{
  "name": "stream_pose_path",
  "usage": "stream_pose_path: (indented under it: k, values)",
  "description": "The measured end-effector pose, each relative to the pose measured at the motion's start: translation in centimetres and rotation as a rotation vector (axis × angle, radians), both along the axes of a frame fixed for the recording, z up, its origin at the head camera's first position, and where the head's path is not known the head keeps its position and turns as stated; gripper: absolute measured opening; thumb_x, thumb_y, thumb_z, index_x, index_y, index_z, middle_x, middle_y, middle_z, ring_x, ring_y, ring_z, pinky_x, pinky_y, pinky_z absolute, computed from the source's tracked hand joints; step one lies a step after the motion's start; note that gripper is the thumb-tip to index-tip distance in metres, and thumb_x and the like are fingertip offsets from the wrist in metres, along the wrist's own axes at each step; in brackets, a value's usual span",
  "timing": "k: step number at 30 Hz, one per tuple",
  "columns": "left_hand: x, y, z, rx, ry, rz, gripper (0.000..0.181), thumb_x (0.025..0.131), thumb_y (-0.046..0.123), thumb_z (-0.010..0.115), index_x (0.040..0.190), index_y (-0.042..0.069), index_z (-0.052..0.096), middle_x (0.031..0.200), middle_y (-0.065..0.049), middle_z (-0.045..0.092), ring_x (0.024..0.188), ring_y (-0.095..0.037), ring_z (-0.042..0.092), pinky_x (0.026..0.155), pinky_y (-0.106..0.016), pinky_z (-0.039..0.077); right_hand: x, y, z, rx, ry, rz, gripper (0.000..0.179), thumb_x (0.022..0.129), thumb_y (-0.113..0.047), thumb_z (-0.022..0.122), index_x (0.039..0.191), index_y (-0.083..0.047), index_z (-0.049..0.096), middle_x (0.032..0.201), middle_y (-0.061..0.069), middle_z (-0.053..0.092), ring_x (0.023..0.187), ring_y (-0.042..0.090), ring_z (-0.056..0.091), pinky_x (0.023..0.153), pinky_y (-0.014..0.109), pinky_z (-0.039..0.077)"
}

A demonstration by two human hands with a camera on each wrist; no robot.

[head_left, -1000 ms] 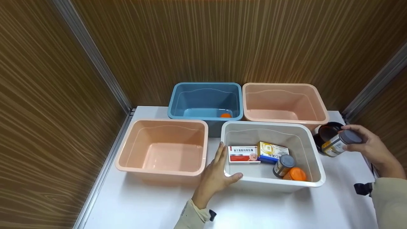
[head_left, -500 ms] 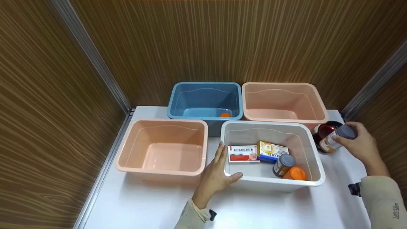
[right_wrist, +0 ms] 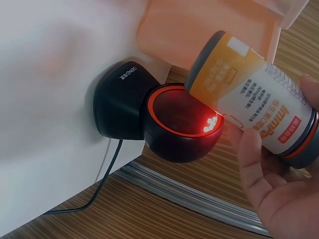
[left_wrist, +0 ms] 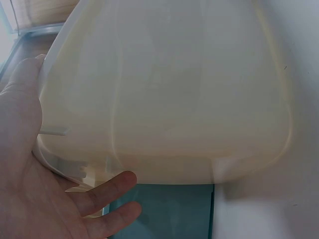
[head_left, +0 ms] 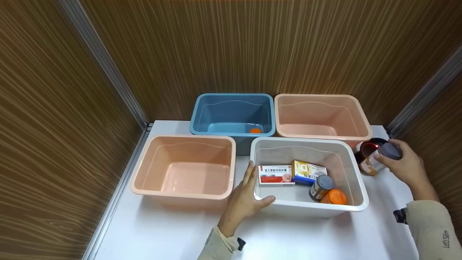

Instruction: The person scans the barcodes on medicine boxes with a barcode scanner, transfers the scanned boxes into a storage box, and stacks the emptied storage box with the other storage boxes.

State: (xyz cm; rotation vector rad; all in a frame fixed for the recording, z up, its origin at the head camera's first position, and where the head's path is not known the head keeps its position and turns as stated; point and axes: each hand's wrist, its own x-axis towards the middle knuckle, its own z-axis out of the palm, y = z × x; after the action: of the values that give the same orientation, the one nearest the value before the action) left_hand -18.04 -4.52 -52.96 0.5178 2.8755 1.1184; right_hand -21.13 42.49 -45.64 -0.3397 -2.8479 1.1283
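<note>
My right hand (head_left: 408, 163) grips a supplement bottle (head_left: 373, 163) by its dark-capped end, tilted. The bottle's orange-and-white printed label (right_wrist: 254, 94) faces the right wrist camera. Just beside it stands a black barcode scanner (right_wrist: 124, 102); its round window with an orange ring shows red lights. My left hand (head_left: 243, 202) rests against the left front corner of a white bin (head_left: 310, 207), fingers straight and spread. Inside that bin lie a red-and-white medicine box (head_left: 276, 175), a yellow-and-blue box (head_left: 308, 172), a grey-capped bottle (head_left: 321, 187) and an orange-lidded bottle (head_left: 334, 197).
A peach bin (head_left: 184, 196) stands left of the white one. Behind are a blue bin (head_left: 232, 134) with an orange-topped thing (head_left: 256, 130) in it and a second peach bin (head_left: 325, 137). Wood-patterned panels (head_left: 231, 47) enclose the white table (head_left: 173, 231). A cable (right_wrist: 109, 174) trails from the scanner.
My right hand has moved a little left with the bottle, closer over the scanner, and turned it slightly. Red light now shows in the scanner. The left hand stays put.
</note>
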Motion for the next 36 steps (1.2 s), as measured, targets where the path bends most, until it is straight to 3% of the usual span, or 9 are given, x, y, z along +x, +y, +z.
stream_pose_path:
  k: [7, 14, 18, 22, 25, 28, 36]
  values:
    - [0.0, 0.05, -0.03, -0.002, -0.002, 0.0, 0.111, 0.068, 0.085, 0.047, 0.153, 0.03, 0.001, 0.156, 0.016, -0.012, 0.13, -0.026, 0.039, 0.097, -0.046, 0.039, -0.19, -0.05, -0.35, 0.018, 0.025, -0.005, 0.083, 0.089, -0.056, 0.053, 0.149, -0.008, 0.02, 0.13, 0.034, 0.034, 0.103, 0.046, 0.04, 0.062, 0.033, 0.046]
    - [-0.02, 0.15, -0.11, 0.007, 0.02, -0.002, 0.11, 0.069, 0.083, 0.049, 0.153, 0.03, 0.002, 0.156, 0.015, -0.009, 0.123, -0.026, 0.046, 0.093, -0.047, 0.041, -0.18, -0.1, -0.66, 0.06, 0.213, -0.06, 0.056, 0.094, -0.039, 0.053, 0.133, -0.002, 0.036, 0.121, 0.029, 0.042, 0.095, 0.035, 0.041, 0.063, 0.035, 0.036]
    - [0.02, 0.13, -0.1, 0.005, 0.021, -0.002, 0.11, 0.069, 0.083, 0.049, 0.153, 0.03, 0.002, 0.156, 0.014, -0.009, 0.125, -0.026, 0.044, 0.096, -0.049, 0.038, -0.22, -0.33, -0.5, 0.053, 0.232, -0.065, 0.054, 0.094, -0.042, 0.053, 0.137, -0.011, 0.043, 0.127, 0.023, 0.044, 0.098, 0.033, 0.04, 0.065, 0.034, 0.037]
    - [-0.01, 0.1, -0.09, 0.0, 0.012, -0.002, 0.11, 0.068, 0.084, 0.048, 0.153, 0.03, 0.001, 0.156, 0.015, -0.01, 0.128, -0.026, 0.041, 0.098, -0.049, 0.037, -0.29, -0.53, -0.25, 0.088, 0.204, -0.018, 0.055, 0.096, -0.048, 0.046, 0.139, -0.014, 0.045, 0.132, 0.027, 0.039, 0.106, 0.042, 0.038, 0.075, 0.053, 0.041]
    - [-0.06, 0.08, -0.11, -0.004, 0.01, -0.002, 0.111, 0.068, 0.085, 0.047, 0.152, 0.03, 0.0, 0.156, 0.014, -0.01, 0.129, -0.026, 0.04, 0.098, -0.048, 0.037, -0.4, -0.59, -0.1, 0.153, 0.174, 0.02, 0.056, 0.098, -0.048, 0.036, 0.137, -0.008, 0.043, 0.128, 0.031, 0.039, 0.106, 0.048, 0.037, 0.078, 0.066, 0.035]
    - [-0.12, 0.09, -0.13, -0.009, 0.008, -0.001, 0.111, 0.068, 0.085, 0.047, 0.152, 0.03, 0.001, 0.157, 0.014, -0.01, 0.128, -0.026, 0.041, 0.097, -0.047, 0.038, -0.5, -0.55, -0.03, 0.194, 0.141, 0.036, 0.056, 0.099, -0.049, 0.034, 0.133, -0.005, 0.04, 0.123, 0.032, 0.039, 0.102, 0.049, 0.038, 0.075, 0.065, 0.037]
    - [-0.09, 0.13, -0.13, -0.01, -0.009, 0.003, 0.111, 0.068, 0.085, 0.047, 0.153, 0.029, 0.001, 0.157, 0.012, -0.009, 0.128, -0.028, 0.041, 0.099, -0.048, 0.035, -0.22, -0.09, 0.28, 0.156, 0.042, 0.035, 0.068, 0.092, -0.057, 0.043, 0.136, -0.006, 0.037, 0.119, 0.031, 0.036, 0.096, 0.047, 0.039, 0.059, 0.042, 0.045]
